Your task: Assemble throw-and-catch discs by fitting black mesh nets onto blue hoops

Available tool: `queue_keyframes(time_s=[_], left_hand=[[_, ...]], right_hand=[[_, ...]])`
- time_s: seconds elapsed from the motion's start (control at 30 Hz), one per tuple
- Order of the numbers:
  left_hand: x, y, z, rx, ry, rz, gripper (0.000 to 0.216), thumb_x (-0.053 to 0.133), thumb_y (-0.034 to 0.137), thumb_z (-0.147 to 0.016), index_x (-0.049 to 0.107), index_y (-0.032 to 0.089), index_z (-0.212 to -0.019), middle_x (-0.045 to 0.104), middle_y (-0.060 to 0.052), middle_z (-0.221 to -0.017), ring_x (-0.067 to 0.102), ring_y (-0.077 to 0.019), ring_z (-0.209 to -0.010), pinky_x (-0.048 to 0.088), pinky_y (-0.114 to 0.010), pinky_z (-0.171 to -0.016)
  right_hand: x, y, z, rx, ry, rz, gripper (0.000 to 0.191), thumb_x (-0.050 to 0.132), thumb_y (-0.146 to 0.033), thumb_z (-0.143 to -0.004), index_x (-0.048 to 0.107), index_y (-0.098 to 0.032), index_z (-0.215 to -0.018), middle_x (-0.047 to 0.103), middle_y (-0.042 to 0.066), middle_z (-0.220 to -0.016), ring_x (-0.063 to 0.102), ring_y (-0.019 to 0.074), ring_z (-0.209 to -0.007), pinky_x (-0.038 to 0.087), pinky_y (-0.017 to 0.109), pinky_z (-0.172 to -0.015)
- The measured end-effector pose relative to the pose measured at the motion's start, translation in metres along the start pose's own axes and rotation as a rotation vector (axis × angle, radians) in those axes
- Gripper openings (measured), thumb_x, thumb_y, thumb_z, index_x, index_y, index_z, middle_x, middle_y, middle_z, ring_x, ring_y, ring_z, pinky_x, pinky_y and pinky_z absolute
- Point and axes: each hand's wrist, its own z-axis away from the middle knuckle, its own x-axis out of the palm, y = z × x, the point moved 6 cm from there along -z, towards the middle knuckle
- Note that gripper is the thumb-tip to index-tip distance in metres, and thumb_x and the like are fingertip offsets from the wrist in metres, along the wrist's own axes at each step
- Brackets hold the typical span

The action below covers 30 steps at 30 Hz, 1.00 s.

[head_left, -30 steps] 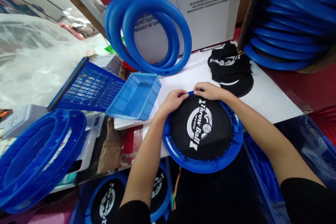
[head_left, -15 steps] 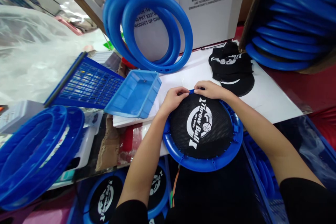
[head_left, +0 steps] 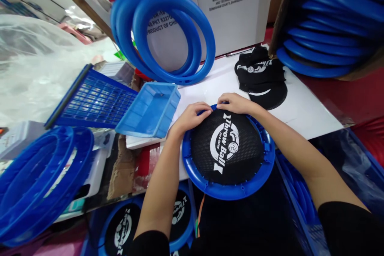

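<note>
In front of me lies a blue plastic ring [head_left: 229,192], its ribbed inner side facing up. A round black mesh sheet [head_left: 249,140] with white "Throw Ball" print covers its opening. At the far rim my left hand [head_left: 195,116] is closed, fingertips pinched at the mesh edge by the ring. Just right of it my right hand [head_left: 235,103] also pinches the mesh edge against the rim. The fingertips nearly meet, and they hide the exact spot they hold. Small pegs show along the near and right parts of the ring.
Black mesh sheets [head_left: 262,74] lie behind, right of the ring. Two blue rings [head_left: 210,48] lean on a white carton [head_left: 234,20]. A light-blue tray [head_left: 150,108] and blue basket [head_left: 99,100] stand left. More rings fill the box at upper right [head_left: 318,66]; meshed rings [head_left: 120,228] sit below.
The whole view has shifted slightly, so the ring and hands appear a little further left and lower. My left thumb and fingers have changed their pose a little at the rim.
</note>
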Motion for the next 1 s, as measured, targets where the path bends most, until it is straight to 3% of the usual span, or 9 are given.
queue_keyframes(time_s=[0.17,0.43,0.6,0.8,0.9,1.0], left_hand=[[0.003,-0.004,-0.001,-0.088,0.061,0.041,0.019,0.068,0.036,-0.088,0.079,0.022,-0.082,0.080,-0.008,-0.096,0.072,-0.0237,-0.092,0.056,-0.039,-0.094],[0.004,-0.013,-0.001,-0.234,0.026,0.092,0.014,0.075,0.032,-0.082,0.082,0.021,-0.084,0.082,-0.008,-0.095,0.074,-0.0251,-0.092,0.057,-0.041,-0.094],[0.005,-0.010,0.002,-0.217,0.045,0.018,0.013,0.078,0.028,-0.078,0.083,0.022,-0.089,0.082,-0.007,-0.100,0.073,-0.0266,-0.097,0.055,-0.043,-0.100],[0.004,-0.004,0.007,-0.206,0.006,-0.103,0.014,0.075,0.030,-0.086,0.082,0.021,-0.095,0.080,-0.008,-0.104,0.073,-0.0276,-0.100,0.055,-0.043,-0.099],[0.007,0.006,0.007,-0.112,0.023,-0.245,0.020,0.070,0.034,-0.093,0.081,0.021,-0.104,0.078,-0.009,-0.107,0.070,-0.0286,-0.104,0.053,-0.045,-0.103],[0.012,0.012,0.006,-0.041,0.103,-0.320,0.026,0.061,0.034,-0.100,0.078,0.021,-0.116,0.072,-0.011,-0.124,0.065,-0.0284,-0.118,0.050,-0.044,-0.109]], right_hand=[[0.001,-0.001,0.001,-0.003,-0.007,-0.014,0.016,0.062,-0.026,-0.097,0.075,-0.017,-0.095,0.072,0.007,-0.097,0.062,0.0202,-0.090,0.044,0.032,-0.085],[0.003,0.003,-0.005,-0.005,-0.033,0.043,0.015,0.063,-0.025,-0.096,0.075,-0.017,-0.091,0.070,0.006,-0.093,0.060,0.0192,-0.089,0.044,0.031,-0.083],[0.003,0.005,-0.006,0.038,-0.030,0.077,0.013,0.066,-0.024,-0.094,0.074,-0.017,-0.087,0.070,0.007,-0.093,0.061,0.0201,-0.089,0.045,0.032,-0.084],[0.001,0.002,0.001,0.053,0.006,0.035,0.011,0.064,-0.021,-0.092,0.072,-0.016,-0.086,0.070,0.006,-0.092,0.062,0.0196,-0.089,0.046,0.032,-0.085],[-0.008,0.004,0.008,0.062,0.081,-0.035,0.013,0.061,-0.025,-0.094,0.070,-0.016,-0.091,0.071,0.006,-0.094,0.063,0.0189,-0.087,0.048,0.032,-0.083],[-0.026,0.013,0.018,0.086,0.104,-0.121,0.016,0.062,-0.030,-0.094,0.069,-0.016,-0.095,0.073,0.007,-0.097,0.065,0.0202,-0.088,0.052,0.035,-0.084]])
